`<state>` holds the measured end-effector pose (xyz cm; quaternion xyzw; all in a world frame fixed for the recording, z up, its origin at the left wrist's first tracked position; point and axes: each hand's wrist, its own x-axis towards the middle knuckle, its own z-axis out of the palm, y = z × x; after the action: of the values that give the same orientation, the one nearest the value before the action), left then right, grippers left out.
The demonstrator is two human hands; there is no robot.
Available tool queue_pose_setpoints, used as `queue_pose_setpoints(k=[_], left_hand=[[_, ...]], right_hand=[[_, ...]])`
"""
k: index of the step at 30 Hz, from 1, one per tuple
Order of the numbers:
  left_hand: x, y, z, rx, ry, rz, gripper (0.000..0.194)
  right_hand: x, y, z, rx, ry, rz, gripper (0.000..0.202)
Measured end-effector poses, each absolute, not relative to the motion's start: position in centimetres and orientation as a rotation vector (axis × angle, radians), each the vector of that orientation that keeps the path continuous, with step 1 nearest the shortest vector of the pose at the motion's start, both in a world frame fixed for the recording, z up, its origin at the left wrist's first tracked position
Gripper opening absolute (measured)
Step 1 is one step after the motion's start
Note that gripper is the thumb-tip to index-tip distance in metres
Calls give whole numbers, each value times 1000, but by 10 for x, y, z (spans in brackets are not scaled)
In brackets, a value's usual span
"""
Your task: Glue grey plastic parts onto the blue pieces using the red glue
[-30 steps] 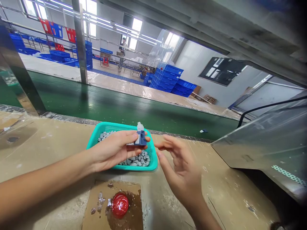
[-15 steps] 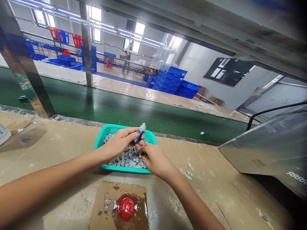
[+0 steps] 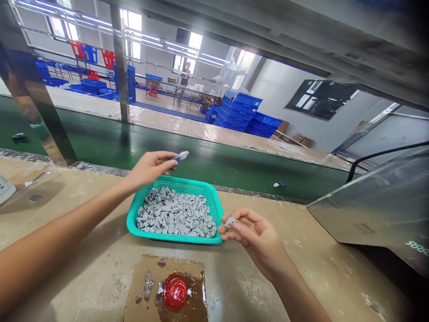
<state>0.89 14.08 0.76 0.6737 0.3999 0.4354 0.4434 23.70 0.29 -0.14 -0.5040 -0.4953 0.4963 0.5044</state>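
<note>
My left hand (image 3: 152, 167) is closed in a pinch on a dark blue plastic part with a pale grey tip (image 3: 182, 155). It hangs above the green belt, past the back rim of a turquoise basket (image 3: 132, 228). Small grey plastic pieces (image 3: 177, 212) fill that basket. My right hand (image 3: 254, 232), just beyond the basket's right side, pinches one grey plastic piece (image 3: 230, 222) between thumb and fingers. In front of the basket, a glossy red dome (image 3: 175, 291) sits on a wet brown board (image 3: 134, 308).
A green conveyor belt (image 3: 228, 163) runs behind the bench (image 3: 83, 205). On it lie a blue-and-white part (image 3: 279, 184) at right and a dark part (image 3: 20, 137) at left. A metal post (image 3: 53, 134) and a sheet-metal panel (image 3: 375, 210) flank the space. Blue crates (image 3: 237, 112) stand beyond.
My left hand has moved up and left, out over the belt, with the blue part. My right hand has left the basket toward the right with a grey piece. Parts on the belt have shifted left.
</note>
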Motion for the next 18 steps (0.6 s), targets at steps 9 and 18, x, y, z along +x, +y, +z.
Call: queue_pose_setpoints(k=[9,18], left_hand=[[-59,208,-45,1823,1747,860,50],[-66,208,-48,1939,1884,1049,54]], right_hand=[[248,-28,-15,-1242,-955,1260,22],[250,-31,-20,-1206,-889,1279,20]])
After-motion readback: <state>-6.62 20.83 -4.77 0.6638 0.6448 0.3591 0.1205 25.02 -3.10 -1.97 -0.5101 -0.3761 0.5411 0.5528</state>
